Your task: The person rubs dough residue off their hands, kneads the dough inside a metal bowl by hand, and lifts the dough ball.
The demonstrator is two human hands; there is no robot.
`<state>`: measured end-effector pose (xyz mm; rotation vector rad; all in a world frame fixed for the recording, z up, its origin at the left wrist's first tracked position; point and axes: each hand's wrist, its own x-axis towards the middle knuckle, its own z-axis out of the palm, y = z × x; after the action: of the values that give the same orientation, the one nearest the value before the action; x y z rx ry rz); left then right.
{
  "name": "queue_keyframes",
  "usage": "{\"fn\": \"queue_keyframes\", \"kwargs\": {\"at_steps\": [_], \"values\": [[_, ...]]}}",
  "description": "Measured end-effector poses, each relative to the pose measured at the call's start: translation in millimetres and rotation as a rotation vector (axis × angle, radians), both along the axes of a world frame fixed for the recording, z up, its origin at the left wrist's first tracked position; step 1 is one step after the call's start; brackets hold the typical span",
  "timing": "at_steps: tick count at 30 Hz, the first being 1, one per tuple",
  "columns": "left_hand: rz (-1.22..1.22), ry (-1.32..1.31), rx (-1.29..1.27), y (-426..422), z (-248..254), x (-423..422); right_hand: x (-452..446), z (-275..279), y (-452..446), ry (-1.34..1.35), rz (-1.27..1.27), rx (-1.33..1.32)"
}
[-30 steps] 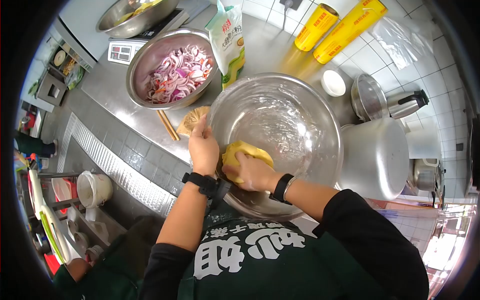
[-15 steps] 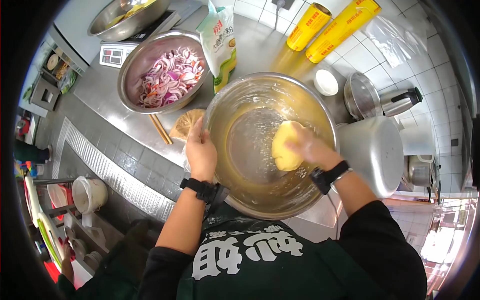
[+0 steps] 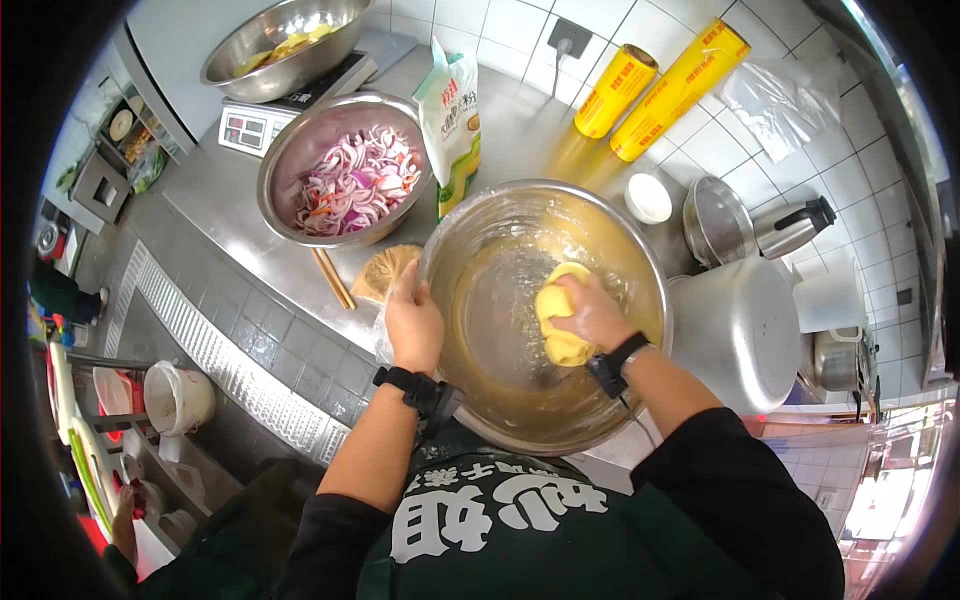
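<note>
A lump of smooth yellow dough (image 3: 567,348) lies in a large steel mixing bowl (image 3: 486,388), right of the middle of its floor. My right hand (image 3: 592,314) presses into this dough, its fingers curled around the upper part, which bulges on both sides of the hand. At the bowl's left rim, my left hand (image 3: 414,325) grips the edge, thumb and fingers closed on the metal. Pale smears cling to the bowl's inner wall. Each wrist wears a black strap with a small device.
Left of the bowl stand a steel basin of sliced red onions (image 3: 275,190), chopsticks (image 3: 333,278) and a tied brown bag (image 3: 385,272). Behind are a flour-type bag (image 3: 449,125), a scale (image 3: 250,130) and yellow film rolls (image 3: 680,90). A large metal pot (image 3: 740,335) stands close on the right.
My right hand has gone from a blurred touch on the dough's right side to a firm grip; the dough is now squeezed and folded. My left hand stays on the rim.
</note>
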<state>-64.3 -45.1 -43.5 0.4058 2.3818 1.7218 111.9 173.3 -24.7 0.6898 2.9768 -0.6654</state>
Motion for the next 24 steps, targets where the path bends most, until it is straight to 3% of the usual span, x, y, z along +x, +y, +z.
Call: {"fn": "queue_keyframes", "kwargs": {"at_steps": [1,3,6,9,12,15,19,20,21,23,24], "values": [[-0.004,0.006,0.006,-0.1,-1.6,-1.8,8.1,5.7,6.3,0.150,-0.026,0.041],[-0.006,-0.011,-0.009,-0.4,1.8,-2.9,19.1,35.2,7.3,0.301,-0.424,-0.625],[-0.015,-0.040,0.013,-1.4,4.4,-1.7,24.6,52.7,-11.4,0.699,-0.442,-0.994],[-0.032,-0.062,0.002,-2.0,3.7,-1.9,33.3,-17.7,9.2,0.163,-0.259,-0.157],[-0.049,-0.058,-0.028,-2.6,9.6,-3.8,26.4,-20.1,11.3,-0.053,-0.240,-0.066],[-0.046,-0.093,0.029,-2.2,3.2,-5.4,34.1,28.4,43.7,-0.152,0.024,-0.133],[-0.058,0.011,-0.023,-3.0,6.7,-5.3,-6.7,81.9,63.8,0.033,-0.238,-0.241],[-0.057,-0.045,-0.012,-3.2,7.9,-4.7,-13.7,54.7,77.5,0.048,-0.299,-0.336],[-0.045,-0.053,-0.011,-3.2,6.7,-3.4,-13.6,24.6,81.8,0.040,-0.150,-0.109],[-0.019,-0.068,-0.005,-2.4,2.1,-2.7,8.0,-81.8,62.1,0.137,-0.110,0.305],[-0.007,-0.079,0.029,-0.1,3.4,-6.1,0.7,-62.5,21.5,0.242,-0.245,0.268]]}}
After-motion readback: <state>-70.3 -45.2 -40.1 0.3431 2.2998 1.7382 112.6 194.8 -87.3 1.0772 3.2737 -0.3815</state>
